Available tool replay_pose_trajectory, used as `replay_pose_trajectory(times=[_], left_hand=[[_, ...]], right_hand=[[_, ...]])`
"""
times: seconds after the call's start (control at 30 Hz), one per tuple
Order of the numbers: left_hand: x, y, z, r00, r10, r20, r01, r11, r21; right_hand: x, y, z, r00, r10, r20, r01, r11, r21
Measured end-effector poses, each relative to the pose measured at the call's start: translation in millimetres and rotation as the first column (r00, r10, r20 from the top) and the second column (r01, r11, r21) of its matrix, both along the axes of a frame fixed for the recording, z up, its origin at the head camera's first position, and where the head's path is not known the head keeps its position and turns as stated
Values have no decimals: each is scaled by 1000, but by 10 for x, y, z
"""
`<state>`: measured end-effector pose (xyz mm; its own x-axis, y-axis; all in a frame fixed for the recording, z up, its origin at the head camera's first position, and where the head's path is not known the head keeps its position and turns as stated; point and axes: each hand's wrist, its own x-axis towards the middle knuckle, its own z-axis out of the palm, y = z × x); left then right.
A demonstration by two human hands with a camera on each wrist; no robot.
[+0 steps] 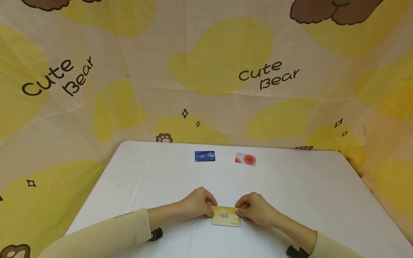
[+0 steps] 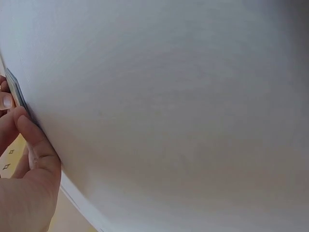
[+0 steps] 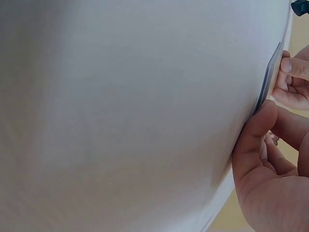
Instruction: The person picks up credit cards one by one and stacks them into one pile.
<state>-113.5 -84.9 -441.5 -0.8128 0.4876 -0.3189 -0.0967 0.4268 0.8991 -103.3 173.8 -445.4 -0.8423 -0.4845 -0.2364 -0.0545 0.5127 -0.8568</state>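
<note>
A yellow card with a dark printed figure lies near the front of the white table, facing up. Seen edge-on in the right wrist view, it tops a thin stack of cards. My left hand pinches the stack's left edge between thumb and fingers. At the opposite edge, my right hand grips it the same way. The stack lies low against the tabletop, its short sides partly covered by the fingertips. In the left wrist view, the left hand holds the near end of the stack.
Toward the back of the white table lie a blue VIP card and, to its right, a white card with red circles. A yellow patterned cloth hangs behind the table and along its sides.
</note>
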Motion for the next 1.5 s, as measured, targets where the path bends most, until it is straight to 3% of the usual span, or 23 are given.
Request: replay_pose_trajectory(times=[0.57, 0.83, 0.97, 1.13, 1.3, 1.5], left_hand=[[-3, 11, -10, 1000, 15, 9, -15, 1000, 2], [-75, -67, 102, 997, -17, -77, 14, 999, -34], [-136, -142, 153, 992, -11, -125, 6, 999, -44], [-218, -239, 236, 980, 21, -196, -36, 997, -73], [-291, -337, 345, 968, 84, -238, -99, 994, -52], [-362, -431, 441, 948, 161, -276, -174, 984, -27]], right_hand=[[-13, 18, -9, 1000, 3, 6, -3, 1000, -4], [-45, 37, 23, 999, -43, 6, 43, 999, 26], [-99, 50, 105, 998, -58, -37, 59, 998, 37], [-196, 61, 209, 992, -72, -107, 77, 996, 38], [-287, 55, 286, 983, -88, -160, 94, 995, 31], [-370, 16, 373, 976, -131, -172, 135, 991, 13]])
